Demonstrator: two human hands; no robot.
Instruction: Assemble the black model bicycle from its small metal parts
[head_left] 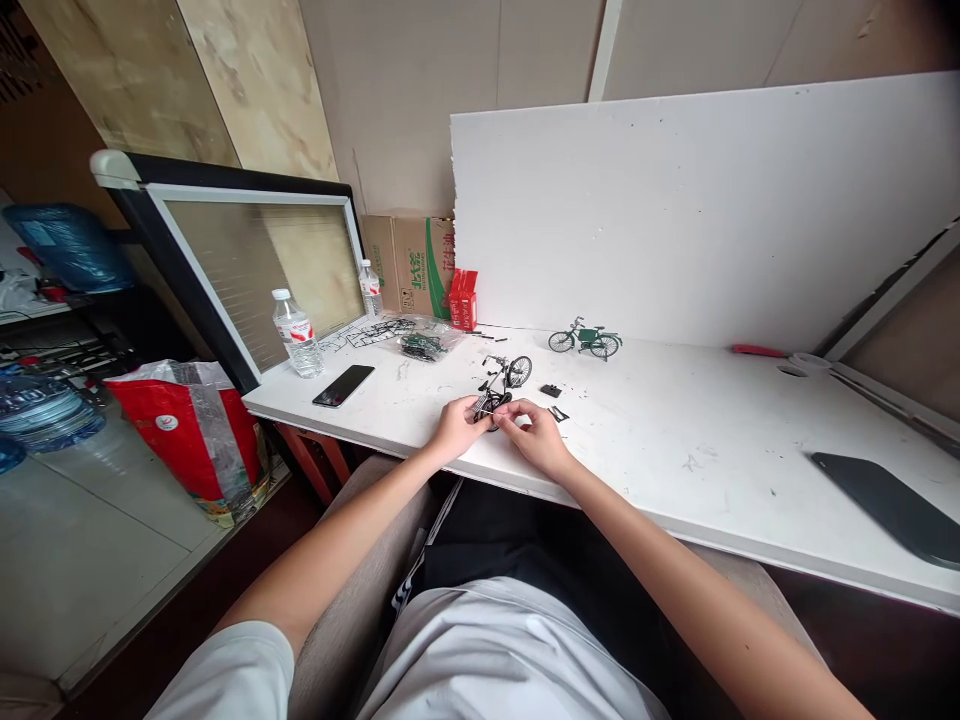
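A small black model bicycle stands tilted near the front edge of the white table, its front wheel pointing away from me. My left hand is closed around the rear part of it from the left. From the right, my right hand pinches at the same rear end, fingertips close to the rear wheel. Whether a tiny part sits between those fingertips is too small to make out. Just right of the hands lie a small black piece and another flat black part.
A green model bicycle stands at the back. Bagged parts, black part frames, a phone and a water bottle are on the left. A dark flat object lies right, a red-handled tool behind it.
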